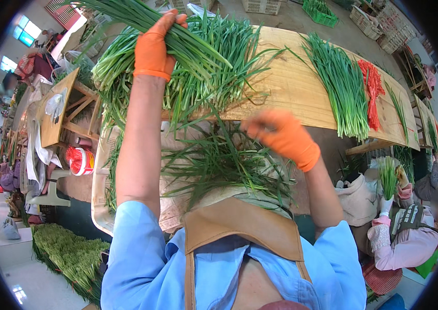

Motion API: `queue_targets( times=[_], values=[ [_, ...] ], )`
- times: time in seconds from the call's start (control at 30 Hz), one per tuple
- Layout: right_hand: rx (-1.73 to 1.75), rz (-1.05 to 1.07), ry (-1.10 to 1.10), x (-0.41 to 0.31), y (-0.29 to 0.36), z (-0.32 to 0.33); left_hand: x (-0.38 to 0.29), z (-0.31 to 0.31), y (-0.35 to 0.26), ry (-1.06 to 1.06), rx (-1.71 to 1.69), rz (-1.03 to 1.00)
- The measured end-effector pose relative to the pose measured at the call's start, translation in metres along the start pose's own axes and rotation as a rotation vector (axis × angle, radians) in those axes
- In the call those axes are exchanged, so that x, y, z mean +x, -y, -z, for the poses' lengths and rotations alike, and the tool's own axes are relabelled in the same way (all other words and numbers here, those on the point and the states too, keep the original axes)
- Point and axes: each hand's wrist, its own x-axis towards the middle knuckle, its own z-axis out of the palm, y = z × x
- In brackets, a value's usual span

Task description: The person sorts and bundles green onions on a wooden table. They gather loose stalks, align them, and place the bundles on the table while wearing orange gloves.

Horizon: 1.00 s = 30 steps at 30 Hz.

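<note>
My left hand (155,50), in an orange glove with stained fingers, grips a bunch of garlic chives (191,48) above the left end of the wooden table. Under it lies a thick pile of chives (219,42), white stem ends towards the left and front. My right hand (281,133), also gloved in orange, hangs blurred just in front of the table edge. Its fingers are curled, and whether they hold a leaf cannot be made out. Loose chive leaves (222,162) cover the cloth on my lap below it.
Farther right on the wooden table (288,81) lie a neat row of chives (337,85) and a bundle of red ties (371,93). A plastic crate (100,193) stands beside my left arm, near a bucket of red ties (81,161). At right, a co-worker (404,232) holds chives.
</note>
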Motion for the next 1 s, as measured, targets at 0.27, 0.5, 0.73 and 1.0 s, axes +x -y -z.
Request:
queue_targets(
  times=[0.27, 0.5, 0.73, 1.0],
  values=[
    [-0.44, 0.193, -0.566, 0.093, 0.026, -0.016, -0.022, -0.049, 0.021, 0.031, -0.365, 0.253],
    [-0.335, -0.015, -0.521, 0.077, -0.028, -0.018, 0.009, -0.029, 0.043, 0.169, -0.437, 0.381],
    [-0.423, -0.43, -0.529, 0.013, -0.074, 0.026, 0.139, -0.009, -0.079, 0.081, -0.493, -0.005],
    [-0.462, -0.556, -0.595, -0.029, -0.101, 0.056, -0.097, -0.101, 0.049, 0.718, 0.203, 0.209]
  ],
)
